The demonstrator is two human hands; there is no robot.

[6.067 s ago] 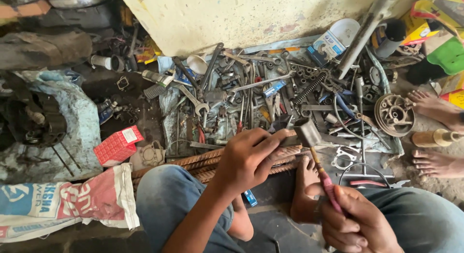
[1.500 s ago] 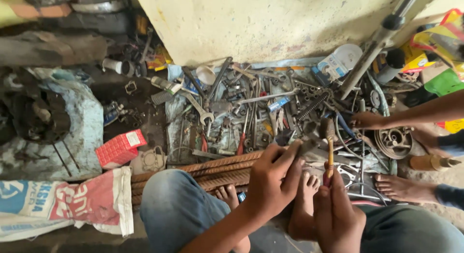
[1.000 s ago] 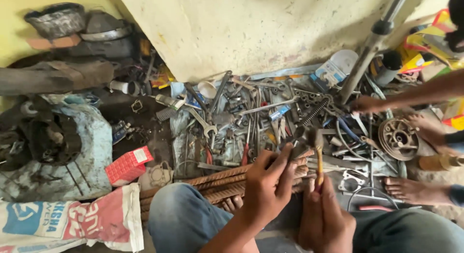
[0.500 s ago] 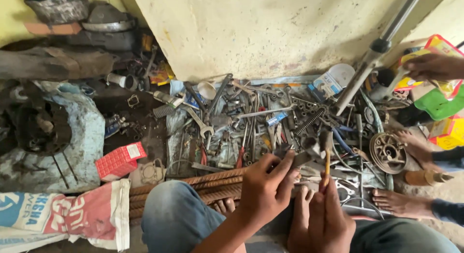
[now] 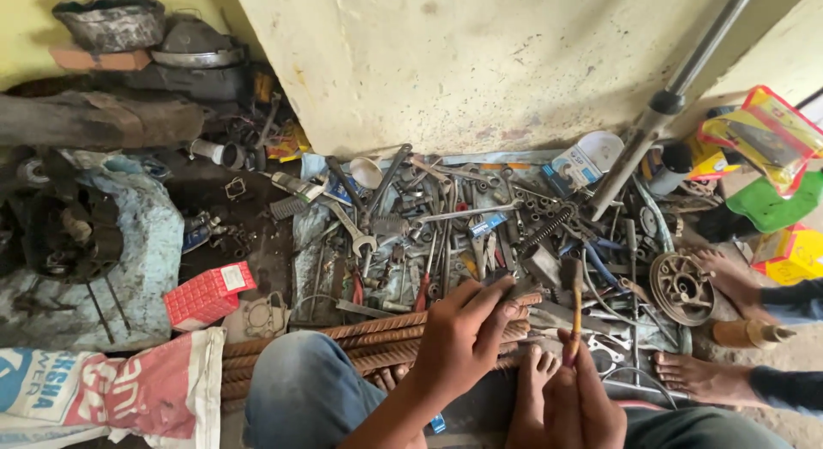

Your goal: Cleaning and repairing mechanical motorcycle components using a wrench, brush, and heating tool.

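The person sits on a dirty concrete floor (image 5: 257, 243) facing a stained cream wall (image 5: 480, 63). The left hand (image 5: 463, 337) is spread, fingers reaching over a bundle of rusty ribbed steel bars (image 5: 360, 342) that lies across the near floor, and its fingertips rest on a dark metal piece at the edge of the tool pile; whether they actually pinch it is hard to tell. The right hand (image 5: 583, 402) is closed around the red-and-yellow handle of a small hammer (image 5: 573, 316), held upright just right of the left hand, with its dark head at the top.

Beyond the hands, a dense heap of spanners, pliers and springs (image 5: 446, 235) covers the floor up to the wall. A grey metal pole (image 5: 669, 97) leans against the wall at the right. A round metal hub (image 5: 681, 288) sits to the right beside another person's bare feet (image 5: 720, 329). On the left lie a red box (image 5: 208, 295), a printed sack (image 5: 94, 389), and a greasy engine part (image 5: 64, 235) on blue sheeting.
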